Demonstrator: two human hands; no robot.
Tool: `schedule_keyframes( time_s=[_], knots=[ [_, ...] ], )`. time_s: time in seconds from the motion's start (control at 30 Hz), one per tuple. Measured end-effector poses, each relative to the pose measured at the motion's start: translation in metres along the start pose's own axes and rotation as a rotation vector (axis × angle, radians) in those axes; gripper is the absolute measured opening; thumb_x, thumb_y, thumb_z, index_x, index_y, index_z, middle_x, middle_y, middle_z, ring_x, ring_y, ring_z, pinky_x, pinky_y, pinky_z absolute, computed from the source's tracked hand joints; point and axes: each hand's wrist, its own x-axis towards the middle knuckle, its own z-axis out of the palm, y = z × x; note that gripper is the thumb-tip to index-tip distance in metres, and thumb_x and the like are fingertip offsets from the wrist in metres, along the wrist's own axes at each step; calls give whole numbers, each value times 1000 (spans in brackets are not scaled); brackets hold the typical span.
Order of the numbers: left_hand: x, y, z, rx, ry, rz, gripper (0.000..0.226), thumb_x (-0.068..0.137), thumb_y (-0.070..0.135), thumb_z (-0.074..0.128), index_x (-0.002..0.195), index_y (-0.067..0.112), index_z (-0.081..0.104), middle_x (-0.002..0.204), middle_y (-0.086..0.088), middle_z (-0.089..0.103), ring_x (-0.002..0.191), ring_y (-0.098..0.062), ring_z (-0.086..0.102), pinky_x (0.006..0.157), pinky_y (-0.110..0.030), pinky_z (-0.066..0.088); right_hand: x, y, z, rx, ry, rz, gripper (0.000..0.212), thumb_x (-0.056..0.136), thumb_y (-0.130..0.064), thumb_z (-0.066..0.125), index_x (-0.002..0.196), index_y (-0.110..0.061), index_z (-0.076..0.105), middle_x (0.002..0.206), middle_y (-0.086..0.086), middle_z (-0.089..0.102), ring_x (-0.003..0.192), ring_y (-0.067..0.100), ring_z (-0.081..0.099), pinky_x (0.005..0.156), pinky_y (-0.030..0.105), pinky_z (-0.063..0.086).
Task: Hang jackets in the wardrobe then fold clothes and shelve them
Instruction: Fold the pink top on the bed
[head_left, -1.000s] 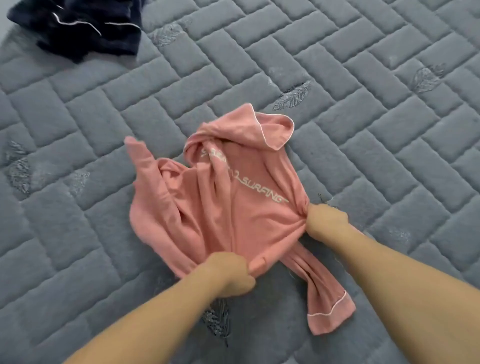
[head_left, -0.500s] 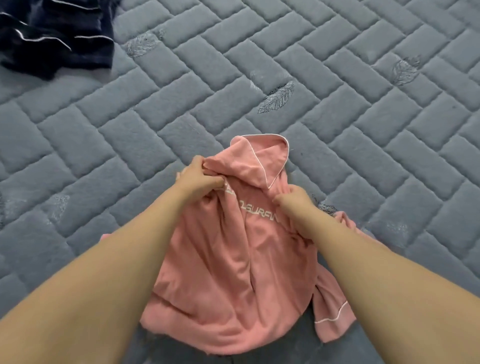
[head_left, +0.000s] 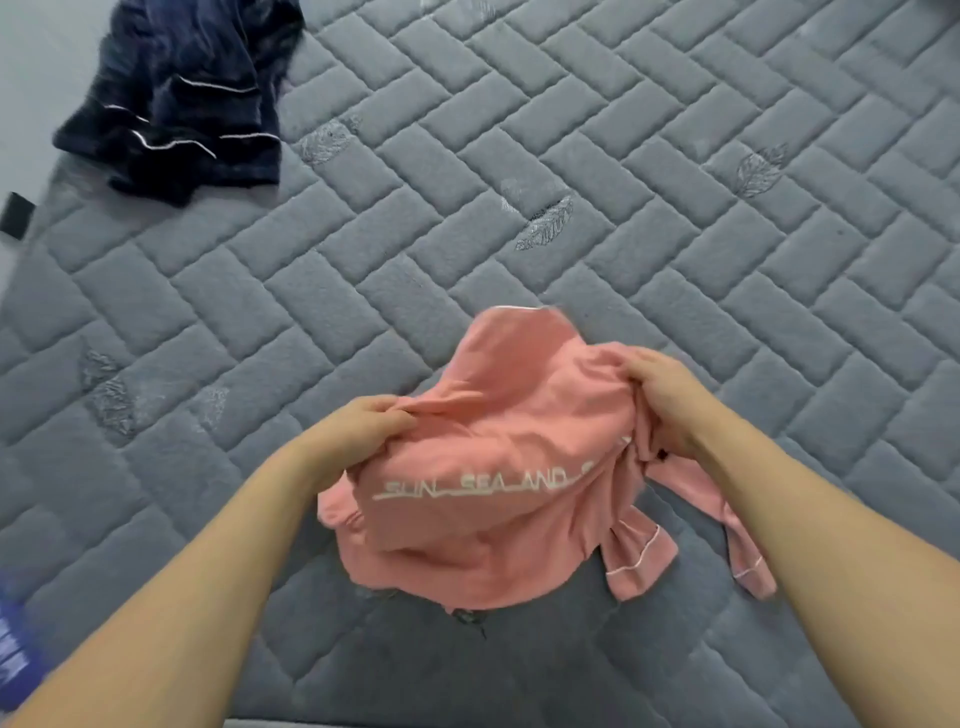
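Observation:
A pink top (head_left: 498, 530) with white piping and white lettering across it hangs bunched over the grey quilted mattress (head_left: 649, 171). My left hand (head_left: 363, 426) grips its left upper edge. My right hand (head_left: 667, 400) grips the right upper edge, fingers curled into the cloth. Two sleeves dangle at the lower right, their cuffs near the mattress. The lower hem sags toward me.
A dark navy garment (head_left: 182, 98) with white piping lies crumpled at the mattress's far left corner. The mattress's left edge runs beside a pale floor strip (head_left: 31, 78). Something blue (head_left: 13, 660) shows at the lower left frame edge.
Both hands moved from the shirt's lower part to its upper edges and raised it off the mattress. The garment has turned, so more of the lettering now shows.

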Motion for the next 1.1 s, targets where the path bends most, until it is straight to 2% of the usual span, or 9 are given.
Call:
schedule_keyframes(
  time_s=[0.2,0.3,0.43,0.57,0.7,0.87,0.93,1.0,1.1],
  knots=[
    [-24,3,-47,-376,452,182,24,100,23,47,94,28,70,78,-3,62,56,-16,53,46,-24,37,9,-23,55,-29,-8,-216,37,85,11,40,87,-13,68,78,4,69,66,13,60,61,26,48],
    [-42,10,-78,-405,359,414,21,97,30,52,109,33,69,113,6,72,99,-7,68,77,-24,54,18,-60,79,-14,26,-374,38,79,10,42,75,-19,66,64,-5,63,57,8,53,54,22,41],
    [-38,1,-61,122,221,188,27,82,26,67,108,17,68,110,-3,72,104,-22,68,88,-36,54,32,-59,65,1,161,-357,36,79,11,41,93,-8,68,79,5,64,61,7,55,53,17,43],
    [-11,7,12,801,95,10,13,94,14,50,85,23,55,104,-4,66,94,-24,62,70,-27,44,46,-9,15,-172,170,-175,43,90,3,47,129,-10,58,116,9,60,90,17,54,73,22,42],
    [15,68,98,211,127,109,19,98,17,48,109,15,64,101,-2,59,81,-15,54,56,-21,42,41,32,-69,-139,95,-66,37,95,-1,42,125,-10,61,84,2,56,63,12,46,50,21,36],
    [36,195,270,-314,31,59,22,101,6,39,85,16,51,64,-4,60,51,-10,57,44,-17,45,27,79,-219,96,153,114,37,100,0,34,131,-4,54,108,9,58,70,14,51,68,30,37],
    [41,249,354,-409,-146,59,27,102,7,30,113,8,55,101,-17,71,77,-11,69,70,-25,59,24,99,-270,196,184,162,40,99,0,33,134,-6,51,110,8,59,75,15,54,72,30,40],
    [49,288,418,-333,-309,97,40,101,7,34,140,0,42,142,-24,50,97,-14,62,102,-39,49,27,120,-304,345,152,217,41,99,-4,35,136,-9,51,110,7,62,84,20,59,85,34,41],
    [72,312,457,-160,-225,224,41,95,-1,42,135,-1,49,131,-27,58,89,-20,62,79,-33,57,40,144,-322,504,83,318,43,92,-13,47,135,-11,53,107,3,64,96,23,61,95,40,40]
  ],
)
